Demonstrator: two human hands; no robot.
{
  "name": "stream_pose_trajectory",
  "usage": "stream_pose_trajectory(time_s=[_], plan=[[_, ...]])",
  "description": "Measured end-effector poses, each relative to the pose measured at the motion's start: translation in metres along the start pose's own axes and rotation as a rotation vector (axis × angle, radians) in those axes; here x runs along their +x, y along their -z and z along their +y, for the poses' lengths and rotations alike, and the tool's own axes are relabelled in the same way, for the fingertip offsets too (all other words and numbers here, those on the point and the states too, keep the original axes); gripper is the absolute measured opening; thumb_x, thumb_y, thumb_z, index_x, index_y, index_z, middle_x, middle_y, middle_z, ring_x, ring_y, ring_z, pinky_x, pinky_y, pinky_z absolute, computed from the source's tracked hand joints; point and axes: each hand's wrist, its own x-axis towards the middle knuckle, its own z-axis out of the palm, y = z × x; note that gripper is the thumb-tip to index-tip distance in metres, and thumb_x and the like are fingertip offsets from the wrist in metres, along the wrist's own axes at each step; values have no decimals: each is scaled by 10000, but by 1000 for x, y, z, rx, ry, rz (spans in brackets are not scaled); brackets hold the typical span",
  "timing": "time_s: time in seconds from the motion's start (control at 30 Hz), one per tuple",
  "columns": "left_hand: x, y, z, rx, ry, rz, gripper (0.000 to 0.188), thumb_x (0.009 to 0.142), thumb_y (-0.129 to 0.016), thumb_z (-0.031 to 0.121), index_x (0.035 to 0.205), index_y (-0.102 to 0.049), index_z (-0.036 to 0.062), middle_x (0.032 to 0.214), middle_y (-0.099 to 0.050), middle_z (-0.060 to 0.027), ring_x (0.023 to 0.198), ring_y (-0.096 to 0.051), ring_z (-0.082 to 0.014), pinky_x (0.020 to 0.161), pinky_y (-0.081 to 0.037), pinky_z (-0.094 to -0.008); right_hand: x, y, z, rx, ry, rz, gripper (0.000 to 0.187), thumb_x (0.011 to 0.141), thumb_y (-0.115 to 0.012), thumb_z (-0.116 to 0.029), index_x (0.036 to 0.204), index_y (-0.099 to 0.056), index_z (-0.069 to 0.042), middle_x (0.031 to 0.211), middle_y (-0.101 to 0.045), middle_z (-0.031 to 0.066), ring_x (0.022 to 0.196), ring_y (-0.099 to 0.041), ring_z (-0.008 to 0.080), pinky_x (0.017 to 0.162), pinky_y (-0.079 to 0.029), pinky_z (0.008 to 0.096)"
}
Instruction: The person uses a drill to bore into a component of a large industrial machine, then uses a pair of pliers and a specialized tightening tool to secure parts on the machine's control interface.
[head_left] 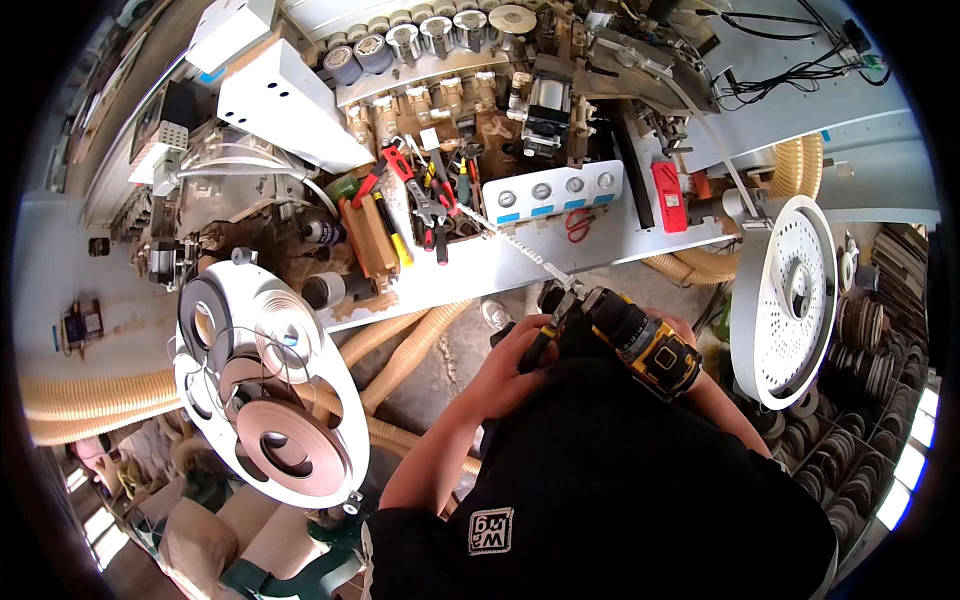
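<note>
I hold a yellow and black cordless drill (645, 345) in front of my chest, nose pointing up and to the left. A long twisted bit (515, 243) reaches from its chuck toward the white edge of the machine (480, 270). My left hand (510, 370) is closed around the black chuck end of the drill. Only a little of my right hand (682, 325) shows behind the drill body, where it grips the handle. My black shirt hides the lower part of the drill.
An open tray of red-handled pliers and screwdrivers (430, 205) sits on the machine, beside a white panel with round gauges (555, 190) and a red box (668, 197). White reel discs stand left (265, 395) and right (795, 300). Beige hoses (400, 350) run below.
</note>
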Motion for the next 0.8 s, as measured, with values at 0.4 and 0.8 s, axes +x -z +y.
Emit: stream_pose_trajectory(time_s=[0.4, 0.8], plan=[[-6, 0, 22, 191, 47, 79, 211, 762, -646, 42, 964, -589, 62, 1180, -587, -110, 1059, -627, -330, 906, -497, -370, -1, 3, -5, 183, 19, -15, 733, 736, -850, -348, 1297, -615, 63, 1288, -668, 225, 1188, -647, 355, 1065, -466, 444], [-9, -6, 16, 193, -11, 91, 179, 767, -618, -19, 932, -593, 49, 1149, -611, -114, 1038, -642, -331, 887, -508, -360, -1, 8, -10, 231, 1, -47, 710, 753, -823, -376, 1280, -623, 56, 1278, -672, 235, 1178, -656, 379, 1055, -479, 456]])
